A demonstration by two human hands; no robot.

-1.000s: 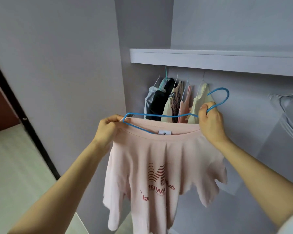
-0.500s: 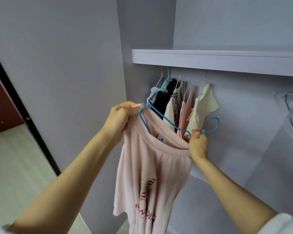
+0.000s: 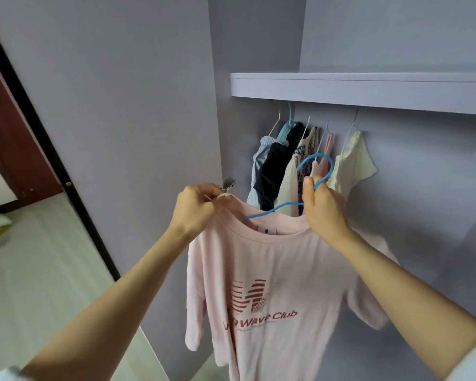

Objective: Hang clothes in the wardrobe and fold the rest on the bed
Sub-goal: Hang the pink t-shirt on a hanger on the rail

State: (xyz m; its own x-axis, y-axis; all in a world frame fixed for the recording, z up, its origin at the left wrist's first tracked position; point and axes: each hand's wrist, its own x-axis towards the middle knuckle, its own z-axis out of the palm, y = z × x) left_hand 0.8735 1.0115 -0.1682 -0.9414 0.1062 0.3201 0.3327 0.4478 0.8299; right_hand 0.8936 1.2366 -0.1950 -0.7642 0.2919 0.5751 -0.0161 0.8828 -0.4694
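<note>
A pink T-shirt [image 3: 272,270] hangs in front of the open wardrobe [image 3: 368,89], partly threaded on a blue hanger [image 3: 316,171]. The left hand [image 3: 197,209] pinches the shirt's shoulder seam, fingers clamped on the fabric. The right hand [image 3: 323,209] grips the hanger just below its hook, fingers curled round the wire. Hung clothes [image 3: 308,160] fill the rail behind.

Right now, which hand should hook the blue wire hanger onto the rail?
Right. The right hand already grips the blue wire hanger just below its hook, nearest the hung clothes. The left hand only pinches the pink T-shirt's shoulder.
</note>
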